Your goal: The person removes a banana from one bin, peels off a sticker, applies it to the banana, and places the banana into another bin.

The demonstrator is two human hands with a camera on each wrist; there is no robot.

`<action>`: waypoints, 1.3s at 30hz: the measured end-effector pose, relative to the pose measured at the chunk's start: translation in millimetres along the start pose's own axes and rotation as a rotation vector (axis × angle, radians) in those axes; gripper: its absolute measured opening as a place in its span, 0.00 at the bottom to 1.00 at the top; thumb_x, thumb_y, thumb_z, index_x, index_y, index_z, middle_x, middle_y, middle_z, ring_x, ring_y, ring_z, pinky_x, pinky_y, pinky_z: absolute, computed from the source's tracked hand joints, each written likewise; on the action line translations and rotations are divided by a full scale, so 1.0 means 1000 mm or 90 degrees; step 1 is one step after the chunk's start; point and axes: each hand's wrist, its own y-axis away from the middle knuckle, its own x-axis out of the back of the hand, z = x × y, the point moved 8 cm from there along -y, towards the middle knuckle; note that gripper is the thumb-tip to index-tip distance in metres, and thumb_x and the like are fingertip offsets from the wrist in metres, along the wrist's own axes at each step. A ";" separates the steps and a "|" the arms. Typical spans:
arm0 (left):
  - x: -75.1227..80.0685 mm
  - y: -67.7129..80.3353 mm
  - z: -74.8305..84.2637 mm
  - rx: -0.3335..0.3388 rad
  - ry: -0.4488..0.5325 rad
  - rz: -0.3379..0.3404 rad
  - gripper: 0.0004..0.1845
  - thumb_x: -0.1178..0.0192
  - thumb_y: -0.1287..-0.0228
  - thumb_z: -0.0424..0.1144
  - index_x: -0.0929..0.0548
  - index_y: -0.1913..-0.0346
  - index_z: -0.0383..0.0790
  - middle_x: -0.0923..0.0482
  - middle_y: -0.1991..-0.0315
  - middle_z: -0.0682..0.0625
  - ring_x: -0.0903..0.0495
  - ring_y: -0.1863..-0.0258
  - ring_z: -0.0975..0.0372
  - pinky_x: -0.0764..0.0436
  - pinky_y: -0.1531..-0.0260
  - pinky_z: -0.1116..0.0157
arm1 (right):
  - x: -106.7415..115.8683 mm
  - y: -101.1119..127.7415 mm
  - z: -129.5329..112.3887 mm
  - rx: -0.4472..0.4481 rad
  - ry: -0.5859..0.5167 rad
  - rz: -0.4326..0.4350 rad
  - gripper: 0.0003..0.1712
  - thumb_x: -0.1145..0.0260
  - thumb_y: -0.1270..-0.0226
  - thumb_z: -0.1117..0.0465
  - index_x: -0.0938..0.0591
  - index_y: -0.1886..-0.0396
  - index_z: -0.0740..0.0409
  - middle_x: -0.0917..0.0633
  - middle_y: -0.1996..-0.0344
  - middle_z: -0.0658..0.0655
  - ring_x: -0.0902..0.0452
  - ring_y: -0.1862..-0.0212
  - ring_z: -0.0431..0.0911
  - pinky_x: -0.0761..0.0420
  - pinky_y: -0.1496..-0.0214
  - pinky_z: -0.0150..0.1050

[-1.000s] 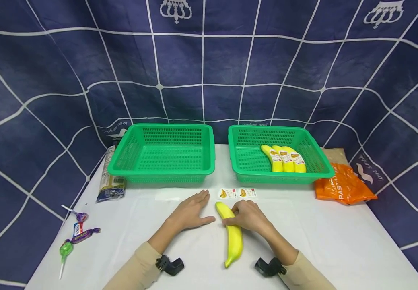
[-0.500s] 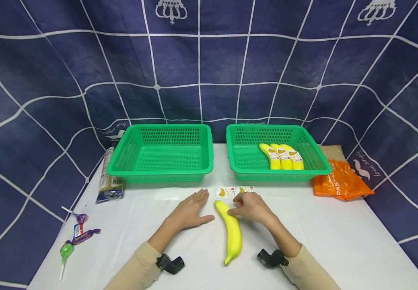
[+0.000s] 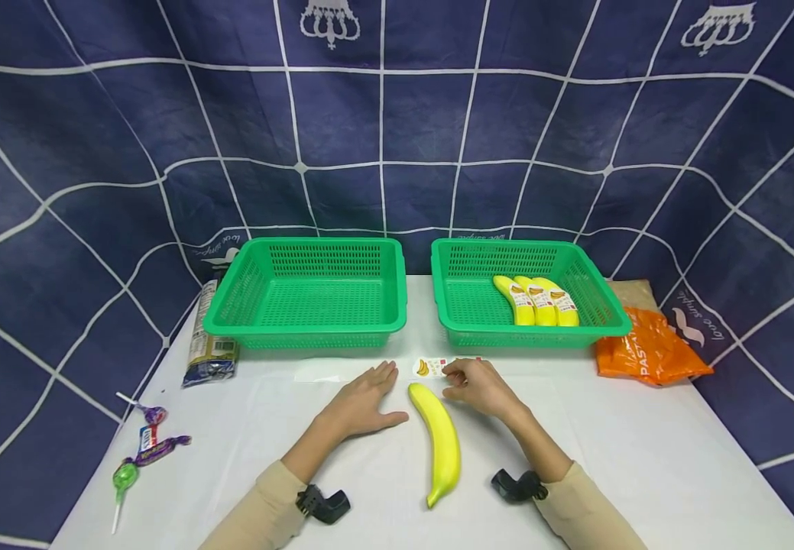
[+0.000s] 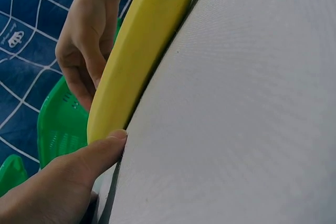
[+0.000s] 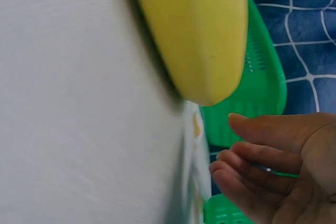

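Note:
A yellow banana [image 3: 440, 443] [image 4: 142, 51] [image 5: 199, 30] lies bare on the white table, its length running toward me. My left hand [image 3: 367, 399] rests flat on the table just left of the banana's far end, fingers straight, and its thumb [image 4: 89, 163] lies against that end. My right hand [image 3: 475, 384] [image 5: 273, 166] is off the banana, just beyond its far end, with fingers loosely curled. Its fingertips reach a strip of banana stickers [image 3: 429, 367] and partly cover it. Thumb and fingers stand apart in the right wrist view, with nothing seen between them.
Two green baskets stand behind the hands: the left one [image 3: 307, 330] holds nothing, the right one [image 3: 527, 336] holds three labelled bananas [image 3: 537, 300]. An orange pasta bag [image 3: 647, 353] lies at the right, a dark packet [image 3: 209, 344] and lollipops [image 3: 142, 443] at the left.
My right hand has let go of the banana and moved away from me to the sticker strip. The banana and my left hand have stayed where they were.

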 end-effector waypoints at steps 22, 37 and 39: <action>0.002 0.002 -0.001 -0.005 0.009 -0.024 0.50 0.49 0.39 0.72 0.36 0.28 0.35 0.39 0.26 0.42 0.41 0.25 0.53 0.37 0.27 0.55 | -0.023 -0.058 -0.019 0.110 0.140 -0.035 0.24 0.22 0.50 0.63 0.16 0.51 0.64 0.14 0.62 0.56 0.20 0.59 0.45 0.18 0.56 0.40; 0.000 0.003 0.003 -0.005 0.007 -0.033 0.50 0.50 0.39 0.72 0.37 0.27 0.36 0.41 0.25 0.43 0.42 0.24 0.54 0.39 0.26 0.57 | -0.031 -0.065 -0.015 0.092 0.163 -0.079 0.23 0.21 0.51 0.62 0.14 0.54 0.63 0.16 0.59 0.56 0.25 0.63 0.42 0.21 0.61 0.35; 0.000 0.002 0.002 -0.003 0.003 -0.032 0.50 0.50 0.39 0.73 0.37 0.27 0.36 0.41 0.25 0.43 0.42 0.24 0.54 0.39 0.26 0.57 | -0.030 -0.065 -0.016 0.098 0.162 -0.070 0.21 0.20 0.52 0.62 0.14 0.56 0.63 0.15 0.60 0.55 0.25 0.64 0.42 0.21 0.62 0.35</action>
